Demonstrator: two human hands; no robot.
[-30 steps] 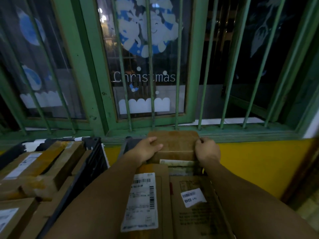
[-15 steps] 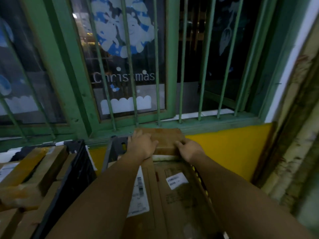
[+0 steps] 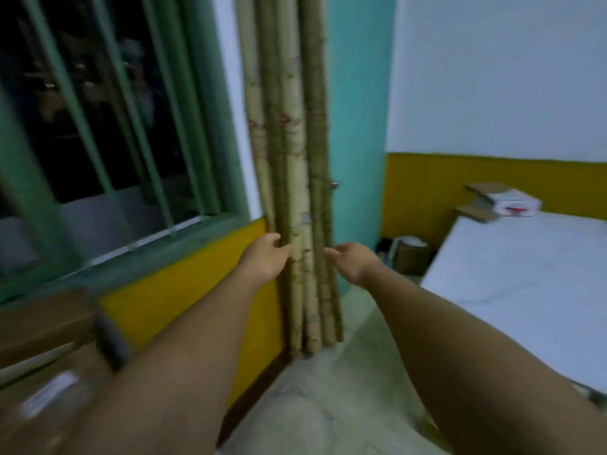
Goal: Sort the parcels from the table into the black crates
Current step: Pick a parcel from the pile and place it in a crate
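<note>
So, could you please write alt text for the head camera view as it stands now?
Two empty hands, left hand and right hand, reach forward with loosely curled fingers before a bundle of bamboo poles leaning in the corner. A white table at right carries a small white box; a blurred cardboard parcel sits lower left.

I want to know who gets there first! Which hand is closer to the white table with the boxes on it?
Right. The right hand hangs empty just left of the white table, over the floor. The left hand is farther left, in front of the bamboo poles by the window.
</note>
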